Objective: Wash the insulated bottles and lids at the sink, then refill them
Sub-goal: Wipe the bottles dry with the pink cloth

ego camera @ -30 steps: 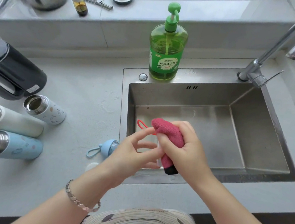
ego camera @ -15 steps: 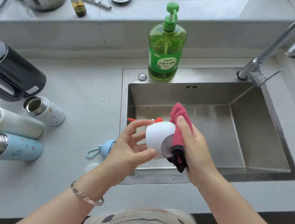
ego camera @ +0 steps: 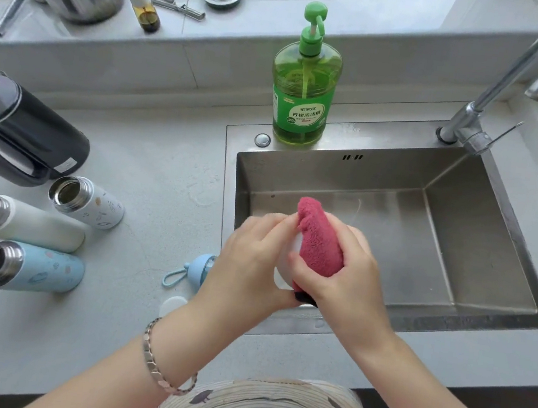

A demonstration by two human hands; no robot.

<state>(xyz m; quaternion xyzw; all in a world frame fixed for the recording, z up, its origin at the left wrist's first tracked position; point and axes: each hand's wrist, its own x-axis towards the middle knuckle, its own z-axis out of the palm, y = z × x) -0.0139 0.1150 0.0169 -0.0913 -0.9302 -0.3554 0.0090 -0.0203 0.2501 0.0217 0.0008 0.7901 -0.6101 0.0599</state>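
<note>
White lid (ego camera: pixel 289 256): over sink (ego camera: pixel 331 177) front edge, prob. so drips fall in; L hand (ego camera: pixel 250 264) grips it steady, R hand (ego camera: pixel 351 275) clamps pink cloth (ego camera: pixel 320 243) round it for scrubbing.

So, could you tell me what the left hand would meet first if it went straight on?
The left hand grips the white lid; going on, it would probably press into the pink cloth that the right hand holds against it.
</note>
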